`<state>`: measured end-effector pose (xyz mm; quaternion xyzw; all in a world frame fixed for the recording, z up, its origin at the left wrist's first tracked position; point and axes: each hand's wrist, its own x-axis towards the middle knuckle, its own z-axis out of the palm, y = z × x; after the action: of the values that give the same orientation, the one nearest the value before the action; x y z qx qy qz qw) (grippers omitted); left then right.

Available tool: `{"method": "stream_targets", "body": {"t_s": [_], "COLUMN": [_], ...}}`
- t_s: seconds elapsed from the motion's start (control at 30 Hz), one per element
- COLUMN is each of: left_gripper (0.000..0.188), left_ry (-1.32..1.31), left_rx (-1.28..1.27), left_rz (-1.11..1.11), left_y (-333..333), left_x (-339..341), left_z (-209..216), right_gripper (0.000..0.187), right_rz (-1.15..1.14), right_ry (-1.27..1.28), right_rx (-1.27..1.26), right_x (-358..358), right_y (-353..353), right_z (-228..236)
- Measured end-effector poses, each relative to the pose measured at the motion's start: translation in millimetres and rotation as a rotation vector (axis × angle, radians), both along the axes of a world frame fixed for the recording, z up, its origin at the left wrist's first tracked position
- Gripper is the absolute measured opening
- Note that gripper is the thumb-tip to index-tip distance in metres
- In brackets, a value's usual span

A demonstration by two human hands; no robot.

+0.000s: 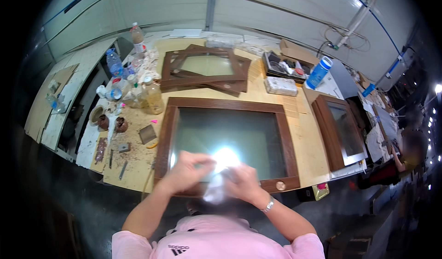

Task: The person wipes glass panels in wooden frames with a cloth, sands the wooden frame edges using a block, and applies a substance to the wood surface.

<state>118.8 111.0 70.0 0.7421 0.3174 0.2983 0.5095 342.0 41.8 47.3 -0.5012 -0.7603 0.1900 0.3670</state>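
A brown wood-grain framed glass panel (288,153) lies flat on the bench in front of me, a bright glare on its pane. Over its near edge, my right hand (243,181) is closed around a crumpled whitish, translucent sheet (214,189), either plastic or cloth. The sheet hangs down between my hands. My left hand (188,170) hovers just left of it above the glass, fingers bent toward the right. Motion smears its fingertips, so whether they pinch anything is unclear. A round pale spot (281,185) marks the frame's near right corner.
Brown frames (172,82) are stacked behind the panel. Bottles (153,95), brown-stained cups (121,124) and small tools (123,170) crowd the left. A black tray (271,66), blue bottle (318,72) and wrapped block (281,86) stand back right. Another framed panel (329,130) sits right; a person (407,153) is beyond.
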Motion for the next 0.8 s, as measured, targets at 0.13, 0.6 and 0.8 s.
{"method": "stream_targets", "body": {"t_s": [0.13, 0.6, 0.8], "left_gripper": [0.016, 0.033, 0.035], "left_ry": [0.103, 0.594, 0.550], "left_rx": [0.220, 0.142, 0.420], "left_rz": [0.783, 0.890, 0.945], "left_y": [59.5, 114.2, 79.0], "left_x": [-120.9, -146.7, -172.6], "left_z": [-64.4, -214.8, -96.5], "right_gripper": [0.027, 0.041, 0.059], "right_rz": [-0.287, -0.356, -0.282], "right_ry": [-0.108, -0.585, -0.723], "right_rx": [0.234, 0.107, 0.111], "right_x": [30.5, 56.2, 68.9], "right_y": [-20.2, -70.9, -77.2], "right_z": [33.2, 17.0, 2.7]}}
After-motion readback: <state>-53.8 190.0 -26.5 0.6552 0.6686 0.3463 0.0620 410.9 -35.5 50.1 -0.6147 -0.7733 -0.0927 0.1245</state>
